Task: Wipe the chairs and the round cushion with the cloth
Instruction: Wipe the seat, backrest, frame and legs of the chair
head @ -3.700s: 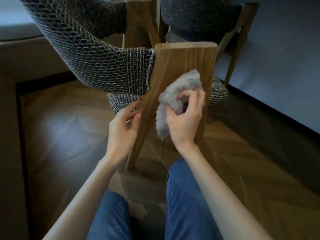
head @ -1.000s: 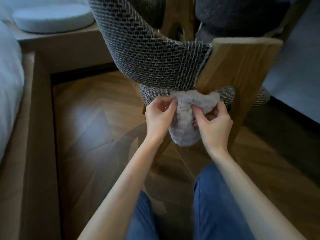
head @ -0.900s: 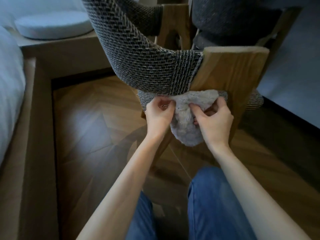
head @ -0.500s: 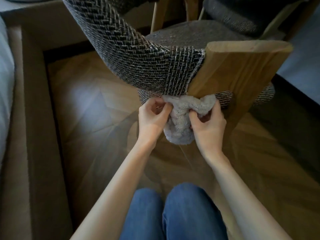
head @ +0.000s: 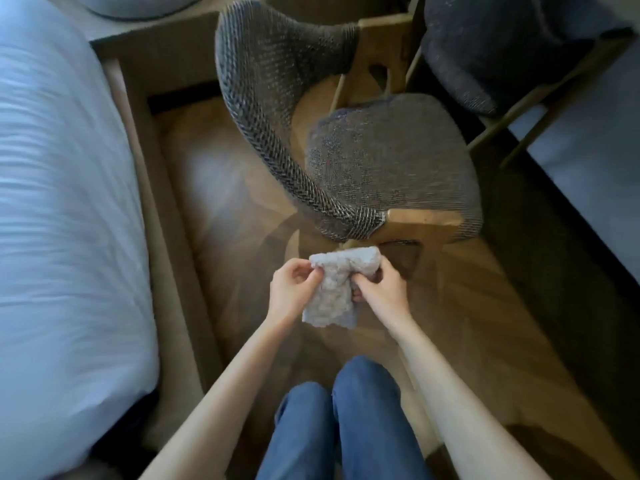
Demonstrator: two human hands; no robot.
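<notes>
Just below the middle of your view, at about 6 o'clock, you hold the fluffy grey cloth [head: 330,296] up between both hands. Your left hand [head: 292,289] pinches its upper left corner, fingers [head: 313,273] curled in against the thumb. Your right hand [head: 386,294] grips the upper right part, fingers curled round the bunched fabric. The cloth's lower half hangs loose between your wrists.

The nearer chair [head: 388,157] stands at 12 to 1 o'clock, just beyond the cloth. Its woven grey seat faces up, its curved backrest sweeps round the 11 o'clock side, and a wooden leg top shows at its near edge. A second chair [head: 485,46] in darker fabric sits at 1 o'clock, close behind the first. The round cushion [head: 138,3] is only partly in view at 11 o'clock, cut off by the top edge.

A white bed [head: 52,202] fills the 9 o'clock side. Your knees [head: 339,410] in blue jeans are at 6 o'clock, over the wooden floor [head: 225,209].
</notes>
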